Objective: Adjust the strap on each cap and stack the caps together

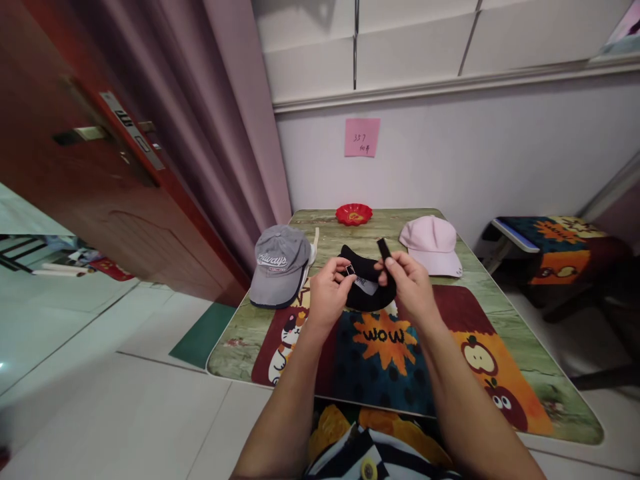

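A black cap is held above the colourful mat, its pale inner label facing up. Fingers of my left hand pinch the cap's strap at a small metal buckle on the left side. On the other side, my right hand grips the black strap, whose end sticks up above the fingers. The strap end and the buckle are apart. A grey cap with white lettering lies left of my hands, and a pink cap lies to the right.
A red scalloped dish stands at the back of the green table. Beside the grey cap is a light strap. A pink note is on the wall, a wooden door at left, and a stool with patterned cover at right.
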Demonstrator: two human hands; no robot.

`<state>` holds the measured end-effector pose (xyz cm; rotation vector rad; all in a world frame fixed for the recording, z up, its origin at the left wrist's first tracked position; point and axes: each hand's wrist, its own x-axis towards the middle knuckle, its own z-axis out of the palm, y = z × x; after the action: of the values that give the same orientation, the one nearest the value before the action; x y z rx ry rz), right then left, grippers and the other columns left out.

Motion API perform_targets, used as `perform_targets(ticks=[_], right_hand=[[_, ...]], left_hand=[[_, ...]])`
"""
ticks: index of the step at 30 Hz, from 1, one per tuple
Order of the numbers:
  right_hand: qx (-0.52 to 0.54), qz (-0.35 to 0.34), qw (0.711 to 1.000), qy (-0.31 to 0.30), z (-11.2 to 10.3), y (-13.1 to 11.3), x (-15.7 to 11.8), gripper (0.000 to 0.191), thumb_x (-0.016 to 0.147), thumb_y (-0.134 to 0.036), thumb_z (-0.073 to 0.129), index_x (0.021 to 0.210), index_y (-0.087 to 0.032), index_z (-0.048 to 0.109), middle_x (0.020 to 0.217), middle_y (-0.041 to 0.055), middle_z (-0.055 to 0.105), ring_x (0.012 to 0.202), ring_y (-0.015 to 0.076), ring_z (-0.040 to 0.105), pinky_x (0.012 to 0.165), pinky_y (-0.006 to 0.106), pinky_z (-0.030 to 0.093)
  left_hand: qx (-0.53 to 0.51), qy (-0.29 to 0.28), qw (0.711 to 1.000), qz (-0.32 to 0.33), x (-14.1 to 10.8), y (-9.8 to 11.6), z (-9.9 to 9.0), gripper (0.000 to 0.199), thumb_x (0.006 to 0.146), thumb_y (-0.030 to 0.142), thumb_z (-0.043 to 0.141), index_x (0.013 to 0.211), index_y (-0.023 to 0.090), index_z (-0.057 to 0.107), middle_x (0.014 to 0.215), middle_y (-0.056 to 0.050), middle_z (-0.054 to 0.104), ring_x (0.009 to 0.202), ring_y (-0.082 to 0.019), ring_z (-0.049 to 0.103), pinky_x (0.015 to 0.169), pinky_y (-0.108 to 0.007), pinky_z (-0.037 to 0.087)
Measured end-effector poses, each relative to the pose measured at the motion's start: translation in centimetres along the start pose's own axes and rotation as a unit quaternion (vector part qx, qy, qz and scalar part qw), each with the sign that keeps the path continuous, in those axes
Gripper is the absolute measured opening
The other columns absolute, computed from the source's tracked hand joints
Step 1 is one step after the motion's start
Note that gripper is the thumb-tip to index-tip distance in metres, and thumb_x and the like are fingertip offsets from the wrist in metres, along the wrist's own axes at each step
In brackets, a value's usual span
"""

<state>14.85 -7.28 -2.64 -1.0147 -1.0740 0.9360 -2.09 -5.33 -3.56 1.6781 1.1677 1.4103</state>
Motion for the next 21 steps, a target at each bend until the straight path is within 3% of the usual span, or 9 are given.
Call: perform_targets(ticks=[4, 7, 15, 21], right_hand=[[-0.008, 0.081, 0.995, -0.055, 0.7, 2.0, -0.4, 0.041, 0.078, -0.059, 0.072, 0.076, -0.019, 0.063, 0.07, 0.0001, 0.065, 0.048, 0.008, 0.04, 0.046, 0.023, 0.028], [0.001, 0.107, 0.993, -0.053, 0.6, 2.9, -0.4, 0.044, 0.075, -0.062, 0.074, 0.077, -0.019, 0.064, 0.065, -0.0021, 0.06, 0.047, 0.0073, 0.036, 0.046, 0.024, 0.022], [0.055, 0.149, 0.986, -0.052, 0.6, 2.9, -0.2, 0.05, 0.065, -0.063, 0.081, 0.067, -0.017, 0.062, 0.056, -0.0045, 0.051, 0.042, 0.0042, 0.026, 0.043, 0.024, 0.013], [0.075, 0.153, 0.982, -0.075, 0.7, 2.9, -0.3, 0.045, 0.07, -0.059, 0.08, 0.067, -0.018, 0.061, 0.055, -0.0051, 0.048, 0.042, 0.0044, 0.027, 0.041, 0.022, 0.015]], left_hand=[[-0.126, -0.03, 0.989, -0.066, -0.2, -0.8, 0.6, 0.028, 0.072, 0.025, 0.079, 0.096, 0.018, 0.066, 0.083, 0.001, 0.063, 0.058, -0.007, 0.052, 0.055, -0.02, 0.042], [-0.172, -0.029, 0.981, -0.088, -0.1, -1.3, 0.6, 0.032, 0.066, 0.025, 0.083, 0.093, 0.017, 0.067, 0.082, 0.001, 0.063, 0.06, -0.006, 0.052, 0.056, -0.019, 0.042], [-0.188, -0.033, 0.976, -0.104, -0.3, -1.4, 0.8, 0.036, 0.067, 0.03, 0.087, 0.097, 0.017, 0.073, 0.06, 0.006, 0.054, 0.054, -0.006, 0.042, 0.053, -0.02, 0.032], [-0.188, -0.038, 0.975, -0.109, -0.2, -1.3, 1.0, 0.04, 0.065, 0.035, 0.089, 0.098, 0.017, 0.075, 0.058, 0.006, 0.054, 0.054, -0.007, 0.043, 0.055, -0.021, 0.033]])
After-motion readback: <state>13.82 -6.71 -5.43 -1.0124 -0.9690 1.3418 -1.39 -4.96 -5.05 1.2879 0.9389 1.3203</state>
